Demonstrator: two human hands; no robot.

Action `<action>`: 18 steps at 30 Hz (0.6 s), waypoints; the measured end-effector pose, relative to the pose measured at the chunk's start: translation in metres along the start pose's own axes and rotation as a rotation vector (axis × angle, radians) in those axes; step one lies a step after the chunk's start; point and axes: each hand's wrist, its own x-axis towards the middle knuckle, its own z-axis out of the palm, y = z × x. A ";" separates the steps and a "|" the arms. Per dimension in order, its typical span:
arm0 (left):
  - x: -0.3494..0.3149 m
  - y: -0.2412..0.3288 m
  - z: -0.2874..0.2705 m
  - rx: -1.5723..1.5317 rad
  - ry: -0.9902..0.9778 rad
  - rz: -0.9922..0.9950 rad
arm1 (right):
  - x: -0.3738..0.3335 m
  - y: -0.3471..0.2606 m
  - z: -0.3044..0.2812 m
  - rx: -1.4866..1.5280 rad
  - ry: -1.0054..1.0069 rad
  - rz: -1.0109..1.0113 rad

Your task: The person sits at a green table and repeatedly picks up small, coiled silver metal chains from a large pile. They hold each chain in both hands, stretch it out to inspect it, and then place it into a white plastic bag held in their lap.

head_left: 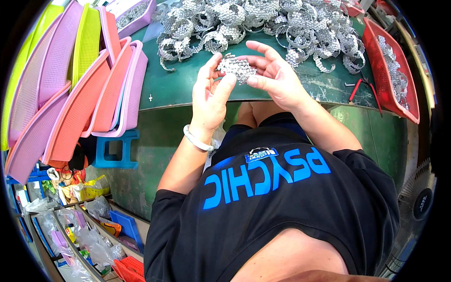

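Over the near edge of a green table [176, 89], a curled silver strip of scale-like metal links [238, 69] is held up between my two hands. My left hand [209, 96] pinches its left end between thumb and fingers. My right hand [278, 81] grips the right end with thumb and fingertips, the index finger raised. Across the far side of the table lies a big heap of similar curled silver strips [230, 16]. Red-handled pliers [364, 89] lie on the table to the right of my right hand.
A red basket [373, 66] of silver strips stands at the right end. Stacked pink, orange and green plastic baskets [80, 113] crowd the left, above a blue stool [117, 150]. A fan [420, 199] is at far right. Boxes with plastic bags [96, 239] fill the lower left.
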 end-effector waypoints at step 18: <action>0.002 -0.003 0.004 0.016 -0.005 0.038 | -0.002 0.001 -0.005 -0.022 -0.116 -0.014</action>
